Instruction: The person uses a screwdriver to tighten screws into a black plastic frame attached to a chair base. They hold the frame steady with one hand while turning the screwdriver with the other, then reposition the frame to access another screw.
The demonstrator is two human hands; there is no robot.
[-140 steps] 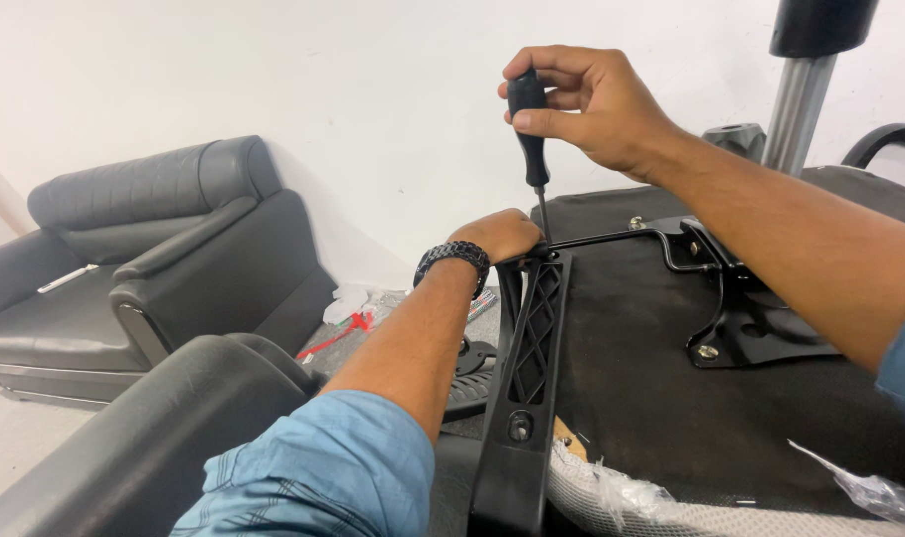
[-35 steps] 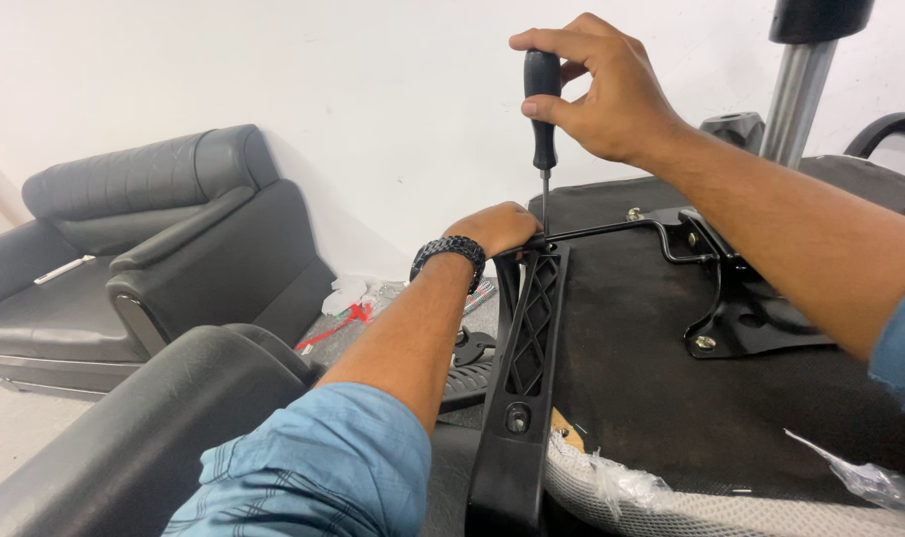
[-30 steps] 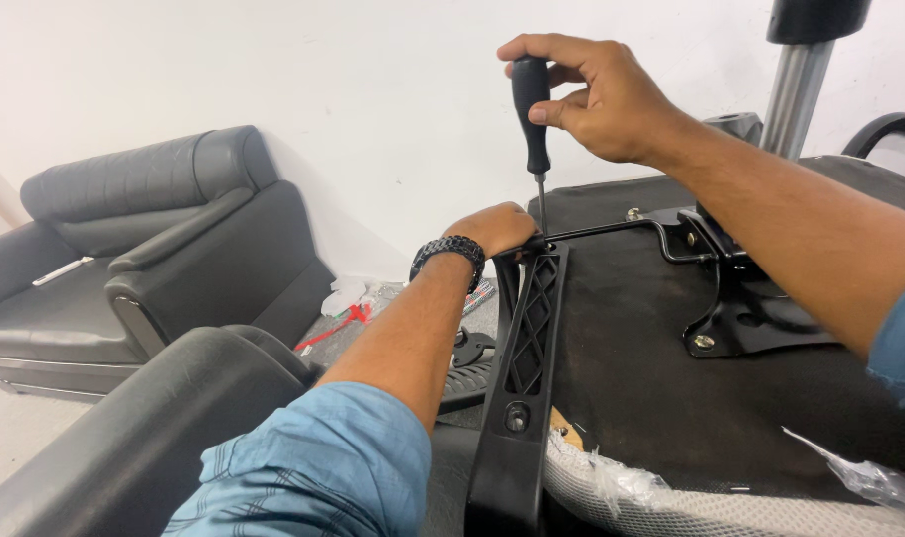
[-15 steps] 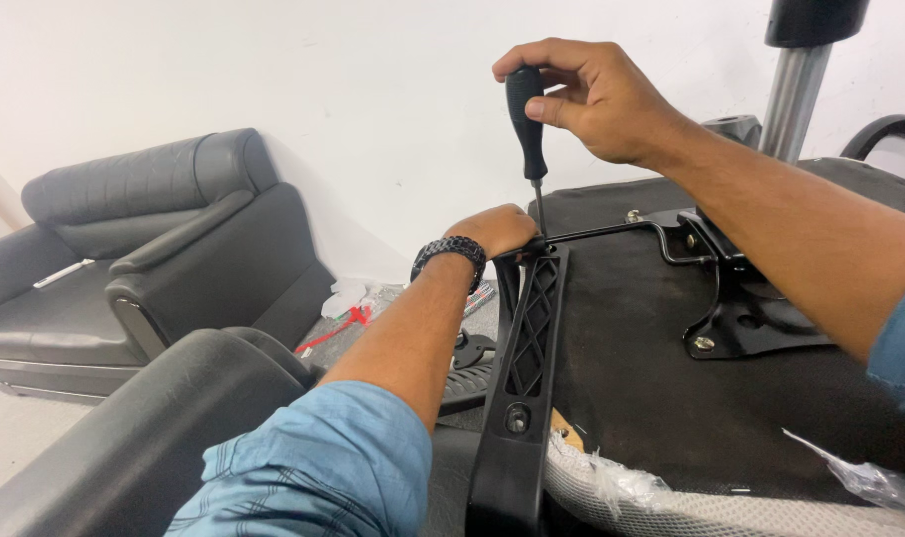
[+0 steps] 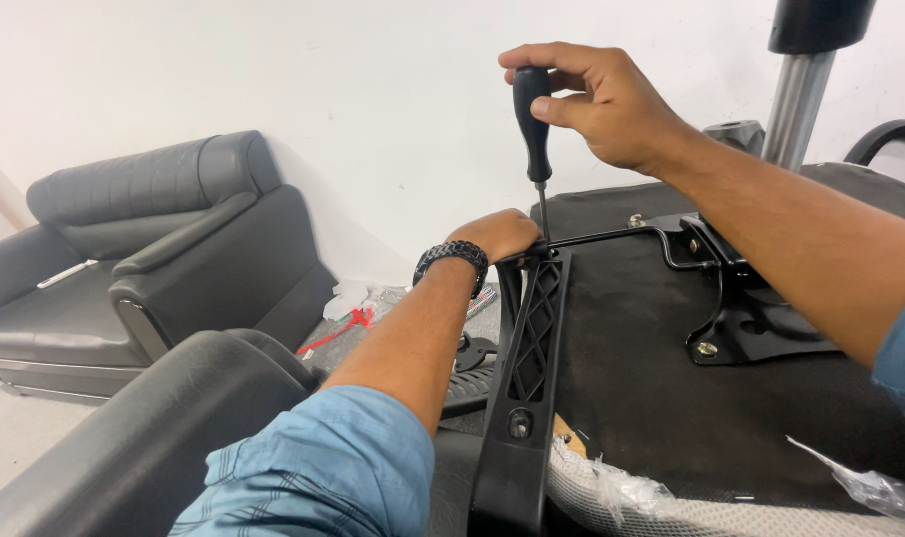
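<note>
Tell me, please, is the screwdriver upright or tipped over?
Upright: the right hand holds the screwdriver handle-up, shaft pointing down beside the left hand.

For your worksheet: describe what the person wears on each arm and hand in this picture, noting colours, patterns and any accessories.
Both arms carry light blue sleeves with a faint check, pushed up so the forearms are bare. The left hand has a black braided wristband around the wrist. The right hand is bare, with no glove, ring or band showing.
</note>
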